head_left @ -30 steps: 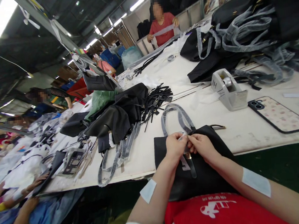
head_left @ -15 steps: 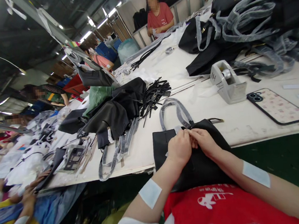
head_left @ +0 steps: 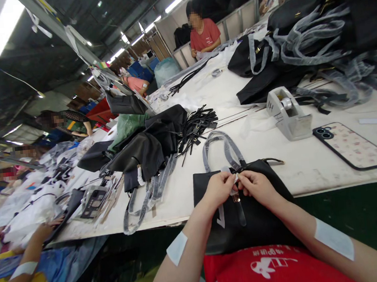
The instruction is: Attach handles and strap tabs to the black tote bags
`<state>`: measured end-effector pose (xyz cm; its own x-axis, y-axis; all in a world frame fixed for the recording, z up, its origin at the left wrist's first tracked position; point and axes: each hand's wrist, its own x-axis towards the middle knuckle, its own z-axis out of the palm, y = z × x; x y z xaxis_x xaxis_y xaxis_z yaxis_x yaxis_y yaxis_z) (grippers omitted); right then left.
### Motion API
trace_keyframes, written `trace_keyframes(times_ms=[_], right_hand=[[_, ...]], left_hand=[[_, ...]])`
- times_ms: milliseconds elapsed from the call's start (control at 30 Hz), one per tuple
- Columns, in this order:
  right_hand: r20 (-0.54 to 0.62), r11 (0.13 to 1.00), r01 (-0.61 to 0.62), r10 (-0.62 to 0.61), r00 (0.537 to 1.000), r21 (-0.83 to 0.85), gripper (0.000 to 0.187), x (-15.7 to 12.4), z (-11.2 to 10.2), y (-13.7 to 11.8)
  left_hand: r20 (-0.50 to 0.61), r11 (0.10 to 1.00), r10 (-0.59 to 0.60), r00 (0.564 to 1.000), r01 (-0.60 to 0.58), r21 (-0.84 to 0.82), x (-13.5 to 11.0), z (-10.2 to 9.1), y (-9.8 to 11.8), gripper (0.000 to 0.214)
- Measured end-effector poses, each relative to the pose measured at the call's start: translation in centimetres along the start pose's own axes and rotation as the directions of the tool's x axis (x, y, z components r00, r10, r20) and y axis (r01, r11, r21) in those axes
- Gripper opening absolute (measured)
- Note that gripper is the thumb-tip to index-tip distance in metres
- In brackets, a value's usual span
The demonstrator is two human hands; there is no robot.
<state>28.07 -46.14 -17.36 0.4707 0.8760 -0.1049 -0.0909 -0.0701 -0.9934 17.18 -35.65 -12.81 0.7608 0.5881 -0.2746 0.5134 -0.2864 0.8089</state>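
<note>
A black handbag (head_left: 251,224) lies at the near edge of the white table (head_left: 312,168), hanging partly over it toward me. Its plastic-wrapped handles (head_left: 225,148) loop out onto the table. My left hand (head_left: 218,189) and my right hand (head_left: 257,186) meet at the bag's top edge, both pinched closed on a small clear wrap at the bag's clasp tab (head_left: 237,197). A grey strap hangs down the bag's front under my fingers.
A grey tape dispenser (head_left: 288,114) and a phone (head_left: 354,145) lie to the right. Piles of black bags (head_left: 148,145), loose black straps (head_left: 196,124) and wrapped handles cover the table. Other people work at the far end and on the left.
My hands lifted slightly off the bag and drew a little apart, and the grey strap on the bag's front shows again. The view tilted back up.
</note>
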Motion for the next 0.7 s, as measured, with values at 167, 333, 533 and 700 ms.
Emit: trace_keyframes(times_ms=[167,333,533,700], right_hand=[[-0.043,0.986,-0.133,0.138,0.989,0.102,0.028,0.3,-0.2,0.1],[0.010,0.993,-0.111,0.111,0.994,-0.039,0.028,-0.3,-1.3,-1.4],[-0.381,0.904,0.078,-0.254,0.889,-0.421,0.029,2.9,-11.4,-4.7],[-0.582,0.689,-0.224,-0.342,0.737,-0.689,0.029,8.5,-21.9,-5.5]], left_hand=[[0.008,0.941,-0.129,0.992,0.125,-0.314,0.1,0.4,0.1,0.032],[0.043,0.884,-0.200,0.979,0.199,-0.422,0.1,0.8,0.0,0.040],[-0.005,0.864,-0.212,0.977,0.185,-0.468,0.2,1.3,-0.8,0.044],[-0.007,0.849,-0.200,0.980,0.170,-0.500,0.3,1.5,-0.9,0.050]])
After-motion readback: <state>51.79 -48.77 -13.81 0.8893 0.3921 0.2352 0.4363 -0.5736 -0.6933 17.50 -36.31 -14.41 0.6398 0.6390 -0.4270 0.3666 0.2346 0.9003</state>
